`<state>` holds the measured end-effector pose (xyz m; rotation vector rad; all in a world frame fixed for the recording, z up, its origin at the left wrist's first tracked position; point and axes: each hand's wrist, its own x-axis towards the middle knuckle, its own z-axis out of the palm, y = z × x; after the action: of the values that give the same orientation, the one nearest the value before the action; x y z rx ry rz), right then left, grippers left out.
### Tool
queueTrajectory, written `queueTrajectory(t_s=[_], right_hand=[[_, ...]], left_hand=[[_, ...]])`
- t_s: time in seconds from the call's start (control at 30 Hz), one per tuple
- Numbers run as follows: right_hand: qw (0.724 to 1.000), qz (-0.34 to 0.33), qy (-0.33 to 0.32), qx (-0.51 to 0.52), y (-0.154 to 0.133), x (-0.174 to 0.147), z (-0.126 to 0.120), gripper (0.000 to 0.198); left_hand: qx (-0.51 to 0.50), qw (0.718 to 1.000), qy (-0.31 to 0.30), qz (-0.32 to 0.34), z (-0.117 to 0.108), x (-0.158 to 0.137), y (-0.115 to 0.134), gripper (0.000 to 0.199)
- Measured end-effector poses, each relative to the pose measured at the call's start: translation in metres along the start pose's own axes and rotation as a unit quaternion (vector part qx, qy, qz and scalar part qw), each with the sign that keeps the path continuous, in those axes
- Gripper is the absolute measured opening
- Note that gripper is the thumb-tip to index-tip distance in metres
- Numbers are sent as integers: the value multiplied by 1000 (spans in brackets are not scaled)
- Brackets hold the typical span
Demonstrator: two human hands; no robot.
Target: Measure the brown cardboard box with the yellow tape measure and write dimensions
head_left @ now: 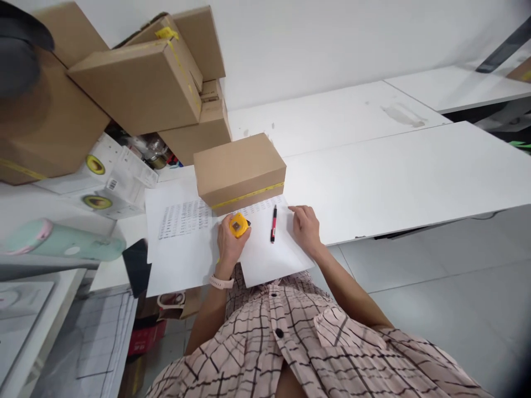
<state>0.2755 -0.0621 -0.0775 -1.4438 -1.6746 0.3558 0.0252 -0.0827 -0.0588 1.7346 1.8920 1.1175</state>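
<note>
My left hand (230, 243) is wrapped round a yellow tape measure (239, 225), over the edge between two printed sheets. On the left sheet (180, 265) are columns of print. A red and black pen (274, 224) lies on the right sheet (265, 257), between my hands. My right hand (306, 225) rests at that sheet's right edge, its index finger stretched towards the left and the other fingers curled, holding nothing that I can see. Just beyond the papers sits a closed cardboard box (243, 171) with yellow tape along its near side, covering part of the print.
Stacked cardboard boxes (136, 83) stand at the back left. White boxes with avocado pictures (97, 182) and a mint-green bottle (74, 240) are at the left. The white table (373, 171) stretches right along the wall, its front edge near my right arm.
</note>
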Motion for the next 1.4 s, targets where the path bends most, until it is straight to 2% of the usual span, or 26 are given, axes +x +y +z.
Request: queueTrajectory(t_s=[0.07, 0.1, 0.2, 0.27, 0.43, 0.5, 0.63, 0.7, 0.77, 0.83, 0.9, 1.0, 1.13, 1.27, 1.4], right_hand=[[990, 43, -58, 120, -20, 1, -4, 30], [971, 72, -110, 198, -30, 2, -6, 32], [873, 154, -236, 397, -57, 9, -11, 46], [840, 187, -248, 446, -67, 14, -13, 53], [800, 241, -246, 491, -69, 35, -20, 66], [812, 227, -209, 496, -68, 56, -28, 65], [879, 177, -68, 437, -58, 131, -43, 54], [895, 190, -18, 403, -49, 176, -43, 45], [905, 229, 3, 358, -39, 213, -35, 37], [917, 262, -11, 299, -33, 236, -22, 32], [932, 273, -53, 233, -31, 245, -9, 29], [943, 260, -107, 180, -32, 243, 8, 30], [940, 253, -138, 185, -34, 235, 16, 36], [931, 268, -156, 194, -33, 233, 18, 40], [929, 274, -157, 194, -34, 232, 18, 38]], left_hand=[[-90, 994, -68, -3, -4, -1, 17, 68], [-141, 983, -115, 6, -7, -1, 26, 68], [-246, 945, -214, 37, -13, -1, 49, 63], [-271, 933, -233, 30, -17, 1, 57, 59], [-299, 921, -250, -8, -37, 17, 56, 64], [-290, 931, -224, -12, -57, 33, 51, 66], [-256, 960, -110, -11, -113, 91, 34, 62], [-241, 969, -32, -37, -139, 127, 21, 57], [-244, 967, 2, -78, -158, 159, 8, 46], [-239, 965, 14, -106, -170, 182, -5, 38], [-229, 965, 5, -131, -176, 195, -15, 36], [-218, 963, -22, -155, -175, 197, -23, 40], [-215, 965, -48, -145, -163, 194, -18, 47], [-205, 967, -57, -139, -150, 197, -8, 44], [-189, 969, -60, -149, -148, 197, -6, 43]])
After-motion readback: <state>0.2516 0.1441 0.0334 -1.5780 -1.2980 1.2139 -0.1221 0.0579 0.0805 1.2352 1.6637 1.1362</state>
